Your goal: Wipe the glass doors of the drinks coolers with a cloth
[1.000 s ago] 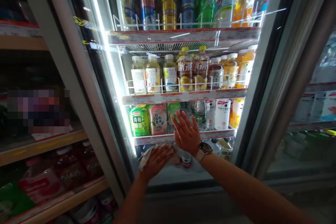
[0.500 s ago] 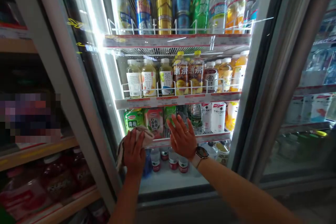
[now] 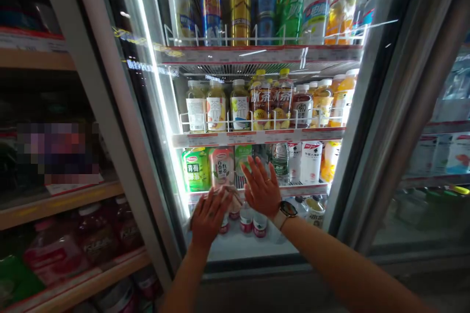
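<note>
My left hand [image 3: 209, 217] presses a light cloth [image 3: 232, 193] against the glass door of a lit drinks fridge, low and left of the middle. The cloth shows beyond my fingertips, and the rest is covered by the hand. Palm toward the glass, my right hand [image 3: 262, 187] has its fingers spread and holds nothing; a watch [image 3: 288, 209] is on that wrist. Behind the glass, near my hands, stand a green tea bottle [image 3: 196, 168], a pink-labelled bottle [image 3: 222, 167] and a clear water bottle [image 3: 281, 164].
The door's metal frame [image 3: 110, 107] runs down the left, and another thick upright [image 3: 389, 107] stands at the right. Inside, cans and bottles fill wire-railed shelves [image 3: 257, 136]. An open wooden shelf [image 3: 58, 208] with drinks is at far left.
My left hand with the cloth swung left and up over the glass, then came back right and slightly down. My right hand stays spread at the same place on the door.
</note>
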Demonstrator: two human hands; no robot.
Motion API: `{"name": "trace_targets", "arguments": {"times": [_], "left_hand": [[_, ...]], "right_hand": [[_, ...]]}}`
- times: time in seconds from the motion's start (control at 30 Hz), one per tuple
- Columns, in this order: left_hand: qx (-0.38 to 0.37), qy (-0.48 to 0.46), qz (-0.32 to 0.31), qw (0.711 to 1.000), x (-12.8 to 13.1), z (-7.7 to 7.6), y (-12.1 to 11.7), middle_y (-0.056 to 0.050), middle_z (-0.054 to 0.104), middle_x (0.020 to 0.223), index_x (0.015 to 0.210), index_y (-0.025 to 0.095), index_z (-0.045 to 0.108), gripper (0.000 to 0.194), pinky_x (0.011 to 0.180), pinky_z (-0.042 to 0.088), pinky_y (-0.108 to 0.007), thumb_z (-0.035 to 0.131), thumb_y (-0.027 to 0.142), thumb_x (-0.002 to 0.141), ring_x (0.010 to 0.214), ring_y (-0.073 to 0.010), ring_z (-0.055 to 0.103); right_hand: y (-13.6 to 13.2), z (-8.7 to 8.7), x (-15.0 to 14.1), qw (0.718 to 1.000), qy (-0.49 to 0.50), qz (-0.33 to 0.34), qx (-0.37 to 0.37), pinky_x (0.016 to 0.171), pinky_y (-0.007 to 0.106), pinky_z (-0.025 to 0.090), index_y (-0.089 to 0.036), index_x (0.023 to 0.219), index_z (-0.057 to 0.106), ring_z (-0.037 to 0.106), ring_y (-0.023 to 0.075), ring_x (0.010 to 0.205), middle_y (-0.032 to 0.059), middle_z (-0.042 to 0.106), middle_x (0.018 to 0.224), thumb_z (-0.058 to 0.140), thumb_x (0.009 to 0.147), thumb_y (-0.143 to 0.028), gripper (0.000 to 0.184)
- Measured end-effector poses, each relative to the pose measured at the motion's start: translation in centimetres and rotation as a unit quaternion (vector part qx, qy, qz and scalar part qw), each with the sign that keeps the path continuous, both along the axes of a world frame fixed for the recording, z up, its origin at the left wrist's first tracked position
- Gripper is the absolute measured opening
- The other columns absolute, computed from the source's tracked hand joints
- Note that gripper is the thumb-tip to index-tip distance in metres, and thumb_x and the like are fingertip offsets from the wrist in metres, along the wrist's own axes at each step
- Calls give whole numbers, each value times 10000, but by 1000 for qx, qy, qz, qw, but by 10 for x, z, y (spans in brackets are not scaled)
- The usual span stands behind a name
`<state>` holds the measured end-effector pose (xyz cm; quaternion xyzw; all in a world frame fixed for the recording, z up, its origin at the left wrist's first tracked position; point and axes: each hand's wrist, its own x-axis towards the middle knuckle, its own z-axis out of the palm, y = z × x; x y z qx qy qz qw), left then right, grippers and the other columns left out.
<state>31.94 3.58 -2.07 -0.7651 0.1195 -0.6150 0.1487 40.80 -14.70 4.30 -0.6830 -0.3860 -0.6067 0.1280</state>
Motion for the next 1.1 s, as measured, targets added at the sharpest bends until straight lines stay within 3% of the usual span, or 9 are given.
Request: {"name": "trace_targets", "arguments": {"times": [0.13,0.27,0.4,0.53,0.7,0.87,1.0,1.1], "left_hand": [[-112,-88,60,988,-8,22,39,-108,428,1490,1482,236,360,577,1206,216,-493,507,199,926,1462,-255,228],[-218,-141,35,965,-3,28,47,-98,315,1555,1496,263,325,606,1175,231,-599,500,216,917,1464,-304,222],[-189,-119,-26,974,10,18,19,-56,372,1537,1477,303,361,584,1174,236,-611,493,198,918,1461,-315,229],[-130,-49,-70,988,18,2,-21,-49,382,1529,1486,278,349,558,1194,231,-547,430,180,943,1463,-293,214],[-58,-4,-51,997,21,-14,-43,-140,508,1418,1501,152,304,555,1212,183,-468,420,205,961,1432,-243,286],[-76,-50,25,996,12,-4,-8,-134,490,1432,1490,210,340,560,1221,61,-501,486,261,951,1447,-239,260],[-175,-98,75,977,-4,14,34,-137,352,1524,1512,233,278,617,1196,29,-606,505,261,938,1467,-291,208],[-236,-116,71,962,-8,19,49,-133,272,1566,1523,236,241,652,1197,72,-608,513,260,930,1478,-304,157]], "right_hand": [[0,-1,0,1000,1,-4,0,1218,486,146,-167,1547,174,260,239,1465,100,403,1522,453,904,-220,703],[1,-2,1,1000,0,0,-1,1218,491,152,-160,1541,205,268,249,1462,110,411,1516,455,898,-220,693],[1,-1,1,1000,0,-1,2,1221,480,144,-161,1531,250,257,241,1466,104,411,1516,441,900,-209,662],[0,-1,2,1000,0,4,-2,1220,483,139,-153,1514,300,247,238,1470,111,402,1521,449,912,-235,625],[1,-2,5,1000,-17,4,1,1222,476,129,-155,1475,381,229,231,1476,110,411,1517,456,926,-263,565],[0,-1,2,1000,-3,3,-5,1221,479,119,-162,1514,300,240,230,1472,102,394,1527,427,924,-232,608],[-1,-1,1,1000,5,2,-2,1220,479,132,-172,1544,193,250,233,1469,98,386,1531,442,911,-220,682],[0,-3,2,1000,6,6,-4,1214,491,144,-213,1545,194,257,241,1466,87,362,1547,452,904,-219,691]]}}
